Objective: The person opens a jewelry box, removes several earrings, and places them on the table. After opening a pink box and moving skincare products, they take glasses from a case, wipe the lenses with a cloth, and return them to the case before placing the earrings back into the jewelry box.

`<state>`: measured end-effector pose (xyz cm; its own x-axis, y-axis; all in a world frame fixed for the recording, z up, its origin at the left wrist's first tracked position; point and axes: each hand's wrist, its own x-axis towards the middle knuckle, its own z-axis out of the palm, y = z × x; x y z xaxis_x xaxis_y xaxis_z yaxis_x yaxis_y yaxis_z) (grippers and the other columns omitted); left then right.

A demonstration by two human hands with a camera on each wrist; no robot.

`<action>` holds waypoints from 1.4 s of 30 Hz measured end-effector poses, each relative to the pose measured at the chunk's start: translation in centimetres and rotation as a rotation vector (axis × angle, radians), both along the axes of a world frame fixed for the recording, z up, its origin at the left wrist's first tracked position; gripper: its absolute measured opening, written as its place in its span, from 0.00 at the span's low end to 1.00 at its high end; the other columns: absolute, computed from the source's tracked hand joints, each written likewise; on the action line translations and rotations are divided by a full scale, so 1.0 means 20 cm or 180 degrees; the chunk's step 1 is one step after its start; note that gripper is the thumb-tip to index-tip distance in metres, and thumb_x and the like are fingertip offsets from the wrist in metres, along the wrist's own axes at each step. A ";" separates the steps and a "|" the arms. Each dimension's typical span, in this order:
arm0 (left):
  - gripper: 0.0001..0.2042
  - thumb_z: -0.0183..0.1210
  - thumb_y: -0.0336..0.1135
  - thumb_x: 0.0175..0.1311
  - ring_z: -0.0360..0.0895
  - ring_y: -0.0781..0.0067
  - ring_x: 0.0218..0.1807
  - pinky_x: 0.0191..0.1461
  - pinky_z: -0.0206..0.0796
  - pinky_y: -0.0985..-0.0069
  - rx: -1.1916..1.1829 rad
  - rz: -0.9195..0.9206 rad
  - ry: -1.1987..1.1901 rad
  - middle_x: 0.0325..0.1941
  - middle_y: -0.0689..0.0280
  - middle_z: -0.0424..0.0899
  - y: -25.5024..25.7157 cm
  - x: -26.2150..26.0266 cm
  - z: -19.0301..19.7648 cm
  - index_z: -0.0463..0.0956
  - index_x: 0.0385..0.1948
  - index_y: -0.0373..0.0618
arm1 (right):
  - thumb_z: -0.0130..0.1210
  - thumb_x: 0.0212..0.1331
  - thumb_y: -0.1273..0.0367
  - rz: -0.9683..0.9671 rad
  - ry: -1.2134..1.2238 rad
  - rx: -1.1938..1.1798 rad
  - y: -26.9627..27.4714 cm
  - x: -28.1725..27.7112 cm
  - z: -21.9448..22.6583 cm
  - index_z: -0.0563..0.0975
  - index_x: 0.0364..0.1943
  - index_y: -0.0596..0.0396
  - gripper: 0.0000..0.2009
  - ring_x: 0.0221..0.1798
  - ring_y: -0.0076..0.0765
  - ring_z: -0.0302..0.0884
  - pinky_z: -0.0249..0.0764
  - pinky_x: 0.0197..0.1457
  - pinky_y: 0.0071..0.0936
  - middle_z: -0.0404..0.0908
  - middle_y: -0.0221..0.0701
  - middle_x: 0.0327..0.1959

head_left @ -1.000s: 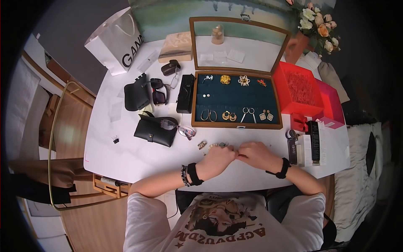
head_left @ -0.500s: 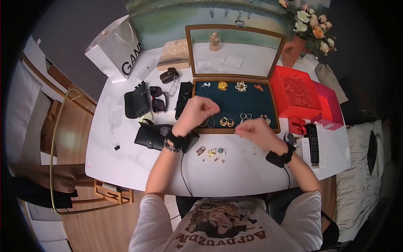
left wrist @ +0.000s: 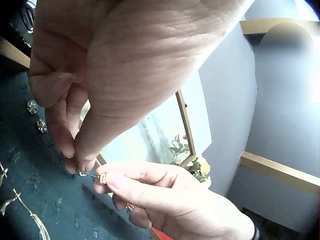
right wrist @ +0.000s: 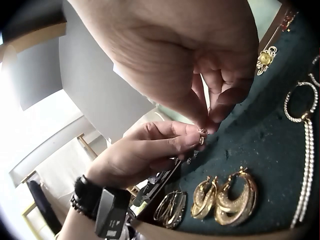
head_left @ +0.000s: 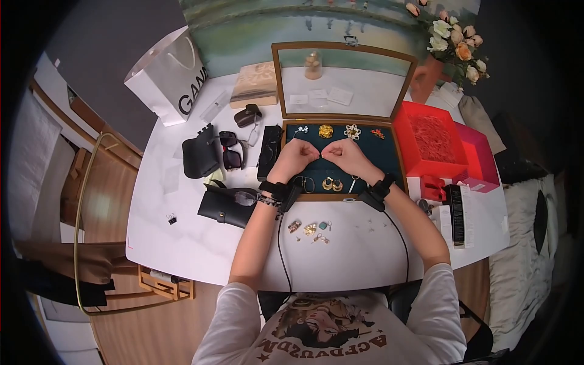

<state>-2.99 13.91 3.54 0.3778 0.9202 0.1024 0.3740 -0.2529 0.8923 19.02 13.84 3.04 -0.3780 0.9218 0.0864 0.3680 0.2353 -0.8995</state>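
Note:
Both hands meet over the dark green lining of a wooden jewelry box (head_left: 331, 197) whose glass lid stands raised. My left hand (head_left: 294, 158) pinches a small gold stud earring (left wrist: 83, 173) between thumb and fingertips. Tip to tip with it, my right hand (head_left: 350, 157) pinches another small gold stud earring (left wrist: 102, 178). Beneath them on the lining lie round sparkling studs (left wrist: 32, 106), gold hoop earrings (right wrist: 237, 200) and an earring with a long beaded drop (right wrist: 307, 150). Along the back row sit brooches, among them a gold flower (head_left: 326, 131).
Loose jewelry (head_left: 310, 229) lies on the white table before the box. On the left are sunglasses (head_left: 232, 151), a black glasses case (head_left: 222, 207) and a paper bag (head_left: 164, 79). Right of the box stand a red box (head_left: 431, 137) and a flower vase (head_left: 427, 79).
My hands were together low over the table, then rose apart over the box's front edge. Now they have come together fingertip to fingertip above the lining.

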 end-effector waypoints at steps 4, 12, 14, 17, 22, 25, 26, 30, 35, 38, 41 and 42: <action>0.05 0.69 0.25 0.62 0.88 0.72 0.37 0.45 0.78 0.76 0.0144 0.0122 0.0129 0.33 0.59 0.91 -0.01 0.03 -0.01 0.88 0.36 0.35 | 0.64 0.65 0.70 -0.0064 -0.0261 0.0038 0.01 0.01 -0.03 0.87 0.41 0.63 0.09 0.36 0.27 0.88 0.81 0.43 0.26 0.91 0.37 0.34; 0.06 0.70 0.28 0.62 0.87 0.70 0.35 0.43 0.78 0.74 0.0357 0.0264 0.0458 0.31 0.58 0.90 -0.03 0.07 -0.01 0.88 0.38 0.37 | 0.64 0.63 0.67 -0.0195 -0.0331 0.0072 0.05 0.02 -0.09 0.88 0.41 0.60 0.10 0.33 0.28 0.87 0.80 0.40 0.27 0.91 0.36 0.32; 0.06 0.70 0.29 0.61 0.87 0.66 0.35 0.42 0.77 0.71 0.0547 0.0406 0.0675 0.31 0.57 0.90 -0.03 0.08 -0.01 0.88 0.36 0.38 | 0.64 0.63 0.67 -0.0204 -0.0276 0.0068 0.06 0.03 -0.11 0.88 0.40 0.60 0.10 0.33 0.28 0.87 0.80 0.40 0.27 0.91 0.35 0.33; 0.04 0.69 0.29 0.61 0.88 0.64 0.35 0.42 0.78 0.70 0.0529 0.0510 0.0691 0.31 0.57 0.90 -0.03 0.08 -0.01 0.87 0.34 0.39 | 0.64 0.63 0.68 -0.0268 -0.0315 0.0052 0.04 0.03 -0.10 0.88 0.39 0.59 0.09 0.34 0.27 0.87 0.80 0.40 0.26 0.91 0.35 0.32; 0.03 0.68 0.27 0.60 0.88 0.65 0.35 0.42 0.77 0.70 0.0660 0.0604 0.0783 0.31 0.59 0.90 -0.06 0.06 0.07 0.87 0.33 0.39 | 0.65 0.64 0.71 -0.0218 0.0015 -0.0003 0.06 0.03 -0.13 0.88 0.38 0.62 0.07 0.35 0.24 0.87 0.80 0.41 0.24 0.91 0.35 0.33; 0.03 0.67 0.27 0.60 0.86 0.69 0.34 0.40 0.76 0.72 0.0774 0.0704 0.0443 0.29 0.61 0.89 -0.02 -0.04 0.13 0.87 0.34 0.40 | 0.65 0.64 0.71 -0.0157 0.0422 -0.0149 0.07 0.04 -0.12 0.87 0.38 0.64 0.08 0.36 0.23 0.86 0.80 0.42 0.24 0.90 0.34 0.34; 0.04 0.67 0.27 0.61 0.84 0.72 0.32 0.39 0.75 0.74 0.0805 0.0810 0.0520 0.29 0.63 0.89 -0.04 -0.06 0.19 0.87 0.35 0.39 | 0.65 0.65 0.71 -0.0133 0.0421 -0.0147 0.08 0.05 -0.13 0.87 0.39 0.64 0.08 0.37 0.23 0.86 0.81 0.43 0.24 0.90 0.34 0.34; 0.05 0.68 0.28 0.62 0.82 0.76 0.32 0.39 0.74 0.75 0.0695 0.0800 0.0438 0.29 0.65 0.88 -0.02 -0.14 0.20 0.87 0.37 0.39 | 0.65 0.64 0.71 -0.0118 0.0332 -0.0230 0.08 0.05 -0.13 0.88 0.39 0.64 0.08 0.37 0.23 0.86 0.81 0.43 0.24 0.90 0.34 0.34; 0.05 0.70 0.28 0.60 0.83 0.74 0.32 0.40 0.75 0.74 0.0647 0.0810 0.0656 0.29 0.63 0.88 -0.02 -0.15 0.20 0.87 0.37 0.40 | 0.65 0.63 0.71 -0.0126 0.0130 -0.0232 0.08 0.02 -0.14 0.88 0.38 0.63 0.08 0.36 0.24 0.86 0.81 0.43 0.24 0.91 0.35 0.34; 0.06 0.71 0.28 0.59 0.84 0.72 0.33 0.41 0.76 0.73 0.0628 0.0763 0.0710 0.30 0.61 0.89 -0.02 -0.14 0.15 0.89 0.37 0.41 | 0.65 0.63 0.70 -0.0149 0.0052 -0.0251 0.08 0.03 -0.14 0.89 0.38 0.62 0.08 0.36 0.25 0.86 0.80 0.42 0.25 0.91 0.35 0.33; 0.03 0.70 0.28 0.56 0.89 0.60 0.38 0.44 0.79 0.68 0.0578 0.0708 0.0792 0.32 0.60 0.91 -0.01 -0.14 0.11 0.90 0.31 0.46 | 0.66 0.63 0.70 -0.0170 -0.0050 -0.0246 0.06 0.03 -0.11 0.89 0.38 0.61 0.08 0.35 0.25 0.86 0.80 0.42 0.25 0.91 0.35 0.33; 0.03 0.70 0.28 0.56 0.89 0.60 0.38 0.44 0.79 0.68 0.0579 0.0708 0.0790 0.32 0.60 0.91 -0.01 -0.14 0.10 0.90 0.31 0.46 | 0.66 0.63 0.70 -0.0202 -0.0114 -0.0228 0.05 0.03 -0.09 0.89 0.38 0.61 0.08 0.35 0.25 0.86 0.80 0.42 0.25 0.91 0.35 0.33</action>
